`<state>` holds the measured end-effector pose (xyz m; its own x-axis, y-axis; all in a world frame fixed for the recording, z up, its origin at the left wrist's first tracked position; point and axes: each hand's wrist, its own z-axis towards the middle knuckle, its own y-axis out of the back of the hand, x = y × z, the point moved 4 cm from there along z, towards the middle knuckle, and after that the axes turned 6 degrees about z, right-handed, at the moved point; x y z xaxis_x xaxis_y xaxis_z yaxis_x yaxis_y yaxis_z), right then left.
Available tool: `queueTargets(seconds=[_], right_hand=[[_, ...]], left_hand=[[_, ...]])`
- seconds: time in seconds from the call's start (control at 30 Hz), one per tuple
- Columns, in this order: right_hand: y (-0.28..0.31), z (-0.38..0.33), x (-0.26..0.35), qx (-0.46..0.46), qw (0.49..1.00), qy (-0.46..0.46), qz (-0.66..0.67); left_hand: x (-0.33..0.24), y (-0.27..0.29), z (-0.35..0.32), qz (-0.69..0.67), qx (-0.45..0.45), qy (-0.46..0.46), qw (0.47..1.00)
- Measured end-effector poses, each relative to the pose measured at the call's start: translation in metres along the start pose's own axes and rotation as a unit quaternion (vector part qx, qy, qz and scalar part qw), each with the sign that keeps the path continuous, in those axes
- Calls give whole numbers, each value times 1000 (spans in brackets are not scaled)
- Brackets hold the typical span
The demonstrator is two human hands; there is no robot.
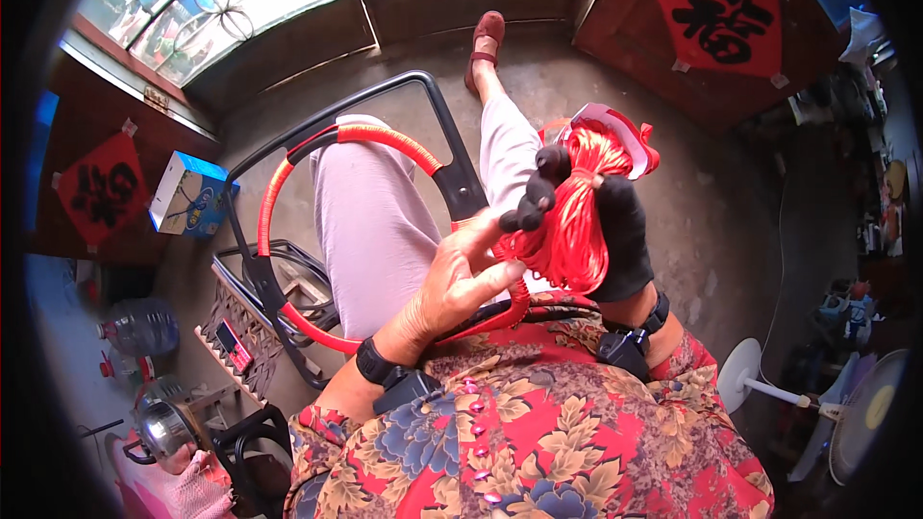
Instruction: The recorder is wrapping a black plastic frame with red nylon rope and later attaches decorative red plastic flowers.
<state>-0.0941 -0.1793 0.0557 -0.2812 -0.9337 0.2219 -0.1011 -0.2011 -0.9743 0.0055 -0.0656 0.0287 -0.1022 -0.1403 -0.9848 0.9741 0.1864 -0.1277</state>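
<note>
Right grip (625, 242) is clasping red cord bundle (583, 216), centre-right; left grip (460, 274) is resting half-curled beside it, hold unclear; red sheet (721, 24), upper right, is showing black writing.

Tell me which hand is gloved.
The right hand: it is gloved in black and holds the bundle of red cord. The left hand is bare.

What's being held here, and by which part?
A bundle of red cord, held around its tied middle by the gloved right hand. Whether the left hand also grips it is unclear.
</note>
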Motion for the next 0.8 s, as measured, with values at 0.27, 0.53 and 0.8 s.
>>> queueTargets(seconds=[0.27,0.53,0.8], right_hand=[[0,-23,76,24,980,192,38],[-15,-53,45,-144,807,165,-548],[-10,-25,-3,-16,657,45,-753]], left_hand=[[-12,10,-10,-87,-38,148,984],[-4,10,-11,-173,-11,184,967],[-12,8,-12,-173,-16,147,974]])
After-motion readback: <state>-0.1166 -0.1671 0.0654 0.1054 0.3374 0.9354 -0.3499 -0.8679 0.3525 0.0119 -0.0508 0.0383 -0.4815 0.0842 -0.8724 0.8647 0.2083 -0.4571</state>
